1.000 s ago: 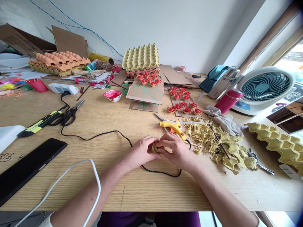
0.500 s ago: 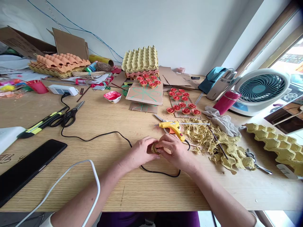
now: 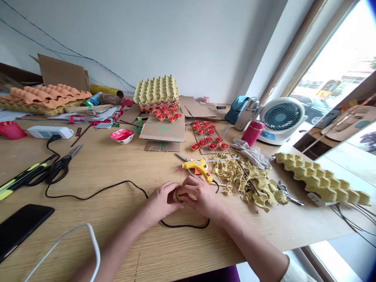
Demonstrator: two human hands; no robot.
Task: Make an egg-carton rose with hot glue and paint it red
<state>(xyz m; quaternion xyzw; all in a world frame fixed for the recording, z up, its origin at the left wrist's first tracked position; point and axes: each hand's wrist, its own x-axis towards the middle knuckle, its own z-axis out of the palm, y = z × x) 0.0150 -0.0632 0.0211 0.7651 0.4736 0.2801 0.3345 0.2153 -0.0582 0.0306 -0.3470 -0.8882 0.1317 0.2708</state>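
In the head view, a person sits at a wooden table (image 3: 117,235) with both bare hands just on the near side of a yellow glue gun (image 3: 195,166); the left hand (image 3: 160,199) curls round a small yellowish piece (image 3: 176,196), thumb and fingers closed on it; the right hand (image 3: 198,194) meets it from the other side, its fingertips gripping the same piece, so that much of it is hidden; the piece is nearer the person than the glue gun and slightly to the left of it; the gun lies on its side, partly over a pair of scissors (image 3: 182,157), and its black cord (image 3: 117,184) loops past the hands; just right of the gun is a heap of torn yellow scraps (image 3: 235,172), and farther right an egg tray (image 3: 320,178); beyond the gun, red flowers (image 3: 208,139) stand in rows on cardboard, with more red flowers (image 3: 167,113) on a raised cardboard sheet (image 3: 163,131) and stacked egg trays (image 3: 157,90) behind; left of the gun and farther back is a bowl (image 3: 121,136), red inside; well to the left lie black scissors (image 3: 58,170) and a dark phone (image 3: 25,227); far to the right and back are a pink bottle (image 3: 253,132) and a white fan (image 3: 282,117).
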